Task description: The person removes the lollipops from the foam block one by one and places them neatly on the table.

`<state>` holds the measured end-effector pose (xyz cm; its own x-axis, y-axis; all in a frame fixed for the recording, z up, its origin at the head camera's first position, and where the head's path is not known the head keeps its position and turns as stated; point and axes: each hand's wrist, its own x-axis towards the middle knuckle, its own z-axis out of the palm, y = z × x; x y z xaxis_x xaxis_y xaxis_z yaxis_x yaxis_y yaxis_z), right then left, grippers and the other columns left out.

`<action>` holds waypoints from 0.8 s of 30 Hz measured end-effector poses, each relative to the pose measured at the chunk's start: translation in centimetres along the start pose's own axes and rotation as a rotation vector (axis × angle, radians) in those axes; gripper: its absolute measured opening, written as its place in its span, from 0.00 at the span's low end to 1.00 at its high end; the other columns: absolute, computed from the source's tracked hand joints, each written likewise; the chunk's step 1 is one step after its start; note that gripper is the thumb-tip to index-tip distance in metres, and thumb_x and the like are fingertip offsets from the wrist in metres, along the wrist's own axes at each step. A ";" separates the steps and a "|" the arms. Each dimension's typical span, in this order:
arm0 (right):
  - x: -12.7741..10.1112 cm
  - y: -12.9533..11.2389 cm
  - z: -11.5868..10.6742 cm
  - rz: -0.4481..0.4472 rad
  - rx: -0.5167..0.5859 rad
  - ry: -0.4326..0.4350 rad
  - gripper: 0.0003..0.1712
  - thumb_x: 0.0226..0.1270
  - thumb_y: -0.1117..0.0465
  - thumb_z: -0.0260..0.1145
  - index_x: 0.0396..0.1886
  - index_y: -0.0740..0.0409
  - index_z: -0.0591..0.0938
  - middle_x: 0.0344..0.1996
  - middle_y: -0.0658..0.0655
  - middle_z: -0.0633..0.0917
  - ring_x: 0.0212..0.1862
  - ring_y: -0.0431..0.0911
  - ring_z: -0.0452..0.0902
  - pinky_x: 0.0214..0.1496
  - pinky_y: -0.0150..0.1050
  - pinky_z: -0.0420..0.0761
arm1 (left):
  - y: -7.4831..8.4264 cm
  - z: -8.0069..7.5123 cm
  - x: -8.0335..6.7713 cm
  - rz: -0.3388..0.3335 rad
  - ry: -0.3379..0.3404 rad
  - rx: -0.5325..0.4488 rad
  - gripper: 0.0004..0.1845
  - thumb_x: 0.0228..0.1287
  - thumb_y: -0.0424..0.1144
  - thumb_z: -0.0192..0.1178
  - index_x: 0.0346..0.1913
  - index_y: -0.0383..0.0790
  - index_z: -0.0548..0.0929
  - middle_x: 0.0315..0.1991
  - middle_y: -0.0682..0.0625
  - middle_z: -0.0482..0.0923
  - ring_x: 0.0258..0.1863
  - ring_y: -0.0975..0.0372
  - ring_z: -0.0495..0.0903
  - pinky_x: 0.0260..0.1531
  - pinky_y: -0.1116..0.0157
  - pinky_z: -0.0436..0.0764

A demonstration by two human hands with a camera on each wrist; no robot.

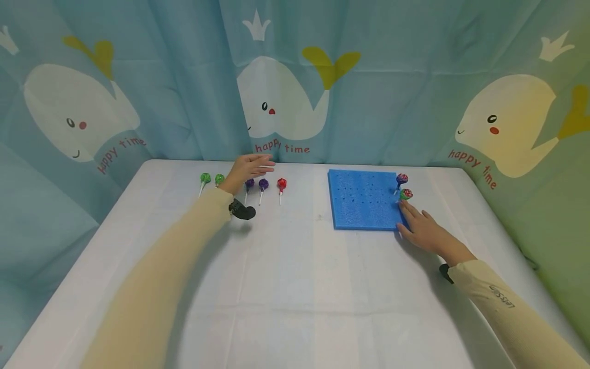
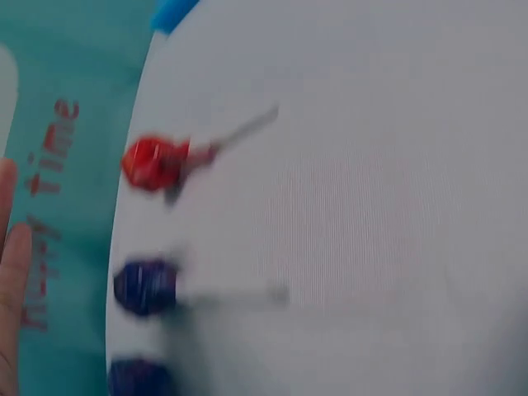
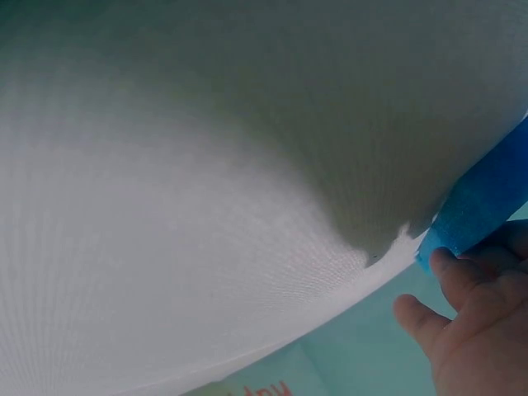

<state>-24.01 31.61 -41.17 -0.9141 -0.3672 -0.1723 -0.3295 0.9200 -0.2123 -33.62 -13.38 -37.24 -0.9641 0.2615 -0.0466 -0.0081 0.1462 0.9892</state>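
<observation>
Five lollipops lie in a row at the back of the white table (image 1: 286,287): two green ones (image 1: 205,178) (image 1: 219,179), two purple ones (image 1: 249,183) (image 1: 263,183) and a red one (image 1: 281,184). My left hand (image 1: 253,166) hovers over the row between green and purple, fingers straight, holding nothing. In the left wrist view the red lollipop (image 2: 153,163) and a purple lollipop (image 2: 144,287) show blurred, with fingertips (image 2: 12,272) at the left edge. My right hand (image 1: 415,220) rests flat on the near right corner of a blue foam board (image 1: 364,199). Two lollipops (image 1: 402,179) (image 1: 406,194) stand in the board's right edge.
The foam board has several small holes across its top. In the right wrist view, fingers (image 3: 445,272) touch the foam's edge (image 3: 483,202). A blue whale-print curtain (image 1: 295,77) hangs close behind the table and on both sides.
</observation>
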 end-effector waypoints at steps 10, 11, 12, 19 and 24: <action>0.2 0.4 0.2 0.005 -0.001 -0.005 0.39 0.74 0.53 0.47 0.70 0.76 0.48 0.71 0.75 0.48 0.71 0.69 0.44 0.70 0.67 0.44 | 0.2 6.5 2.8 0.006 -0.065 -0.029 0.22 0.70 0.42 0.52 0.62 0.34 0.72 0.59 0.37 0.75 0.58 0.51 0.76 0.63 0.60 0.71; 0.2 0.5 0.2 0.004 -0.002 -0.004 0.39 0.74 0.53 0.47 0.70 0.76 0.48 0.71 0.75 0.48 0.71 0.69 0.44 0.70 0.67 0.45 | 0.2 7.3 3.1 0.006 -0.074 -0.023 0.22 0.70 0.42 0.52 0.62 0.34 0.72 0.59 0.38 0.76 0.58 0.52 0.76 0.63 0.61 0.72; 0.2 0.5 0.2 0.004 -0.002 -0.003 0.39 0.74 0.53 0.47 0.70 0.76 0.48 0.71 0.75 0.48 0.71 0.69 0.44 0.70 0.67 0.44 | 0.2 8.0 3.4 0.009 -0.086 -0.021 0.22 0.70 0.42 0.52 0.62 0.34 0.72 0.58 0.38 0.76 0.58 0.52 0.77 0.63 0.61 0.72; 0.2 0.7 0.2 -0.005 -0.009 0.006 0.38 0.73 0.53 0.48 0.70 0.76 0.49 0.71 0.75 0.48 0.72 0.68 0.43 0.70 0.67 0.44 | 0.5 13.5 4.6 0.061 -0.164 -0.037 0.19 0.69 0.38 0.53 0.59 0.34 0.75 0.57 0.38 0.77 0.57 0.51 0.77 0.62 0.58 0.73; 0.1 0.6 0.1 -0.014 -0.014 0.016 0.38 0.73 0.54 0.49 0.70 0.77 0.49 0.71 0.76 0.49 0.72 0.68 0.43 0.70 0.67 0.44 | 0.7 17.5 5.0 0.040 -0.238 -0.081 0.20 0.69 0.38 0.54 0.60 0.32 0.75 0.58 0.39 0.76 0.59 0.52 0.76 0.63 0.58 0.71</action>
<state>-24.25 32.07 -41.40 -0.9129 -0.3778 -0.1544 -0.3452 0.9166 -0.2015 -33.81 4.74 -39.24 -0.8742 0.4846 -0.0288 -0.0013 0.0570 0.9984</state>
